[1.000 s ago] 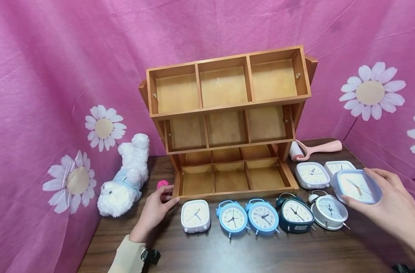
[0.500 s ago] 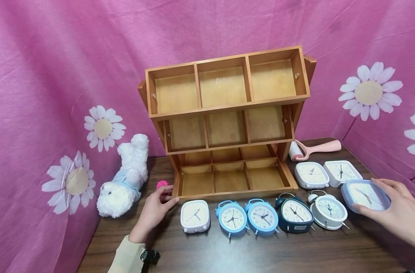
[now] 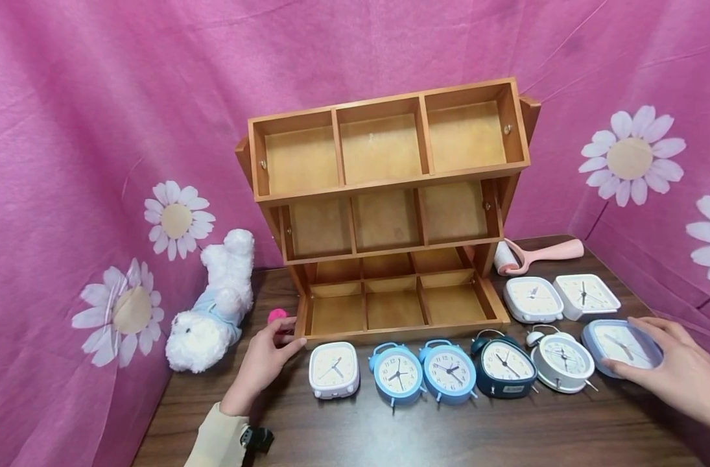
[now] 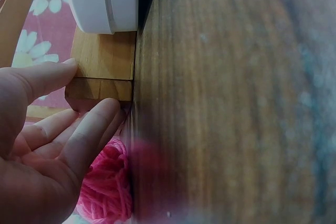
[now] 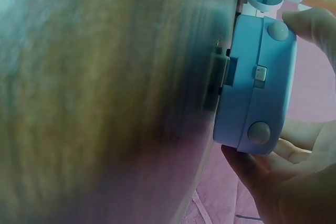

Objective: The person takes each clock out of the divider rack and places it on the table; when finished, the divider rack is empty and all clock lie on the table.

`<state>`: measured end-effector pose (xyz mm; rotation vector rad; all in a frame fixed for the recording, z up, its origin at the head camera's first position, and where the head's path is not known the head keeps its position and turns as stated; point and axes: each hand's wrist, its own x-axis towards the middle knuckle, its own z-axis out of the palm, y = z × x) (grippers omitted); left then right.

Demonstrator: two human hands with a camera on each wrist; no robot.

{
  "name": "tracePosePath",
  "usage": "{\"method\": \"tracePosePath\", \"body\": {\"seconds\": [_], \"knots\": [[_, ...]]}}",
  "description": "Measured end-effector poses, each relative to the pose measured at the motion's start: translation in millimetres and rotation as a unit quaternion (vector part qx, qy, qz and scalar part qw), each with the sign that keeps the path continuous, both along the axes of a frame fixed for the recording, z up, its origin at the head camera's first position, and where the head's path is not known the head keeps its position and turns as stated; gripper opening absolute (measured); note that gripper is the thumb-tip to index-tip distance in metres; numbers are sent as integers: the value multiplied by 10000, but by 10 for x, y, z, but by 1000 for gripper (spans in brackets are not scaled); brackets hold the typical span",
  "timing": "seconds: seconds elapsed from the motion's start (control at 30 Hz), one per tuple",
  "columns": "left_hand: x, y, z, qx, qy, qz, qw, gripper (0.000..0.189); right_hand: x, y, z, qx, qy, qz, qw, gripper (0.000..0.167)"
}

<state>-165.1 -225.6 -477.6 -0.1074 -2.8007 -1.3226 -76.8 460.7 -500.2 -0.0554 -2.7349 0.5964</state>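
My right hand [image 3: 672,366] grips a square blue alarm clock [image 3: 622,349] by its sides, thumb on one and fingers on the other. In the right wrist view the clock's edge [image 5: 257,82] shows two round feet and a small switch, its back close to the tabletop. At the left, my left hand [image 3: 264,363] holds the lower front corner of a tiered wooden organizer [image 3: 390,336], thumb on the front and fingers round the end [image 4: 97,88]. Next to the blue clock stands a round white twin-bell clock [image 3: 563,363]. A pink yarn ball [image 4: 107,184] lies below the left fingers.
Along the organizer's front lie a dark green clock [image 3: 506,368], two light blue clocks [image 3: 397,375] and a square white clock [image 3: 334,370]. Two white clocks [image 3: 585,295] and a pink lint roller [image 3: 553,251] lie back right. A white plush dog [image 3: 211,305] lies left.
My right hand has lowered the blue clock toward the table, right of the twin-bell clock, uncovering the white clock behind. The left hand stays on the organizer's corner.
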Motion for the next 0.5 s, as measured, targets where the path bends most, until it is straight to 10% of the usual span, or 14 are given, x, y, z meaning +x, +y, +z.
{"method": "tracePosePath", "body": {"seconds": [0.5], "knots": [[4,-2,2,35,-65,27,10000,46,2,41,-24,-70,25,145,9999,92]]}}
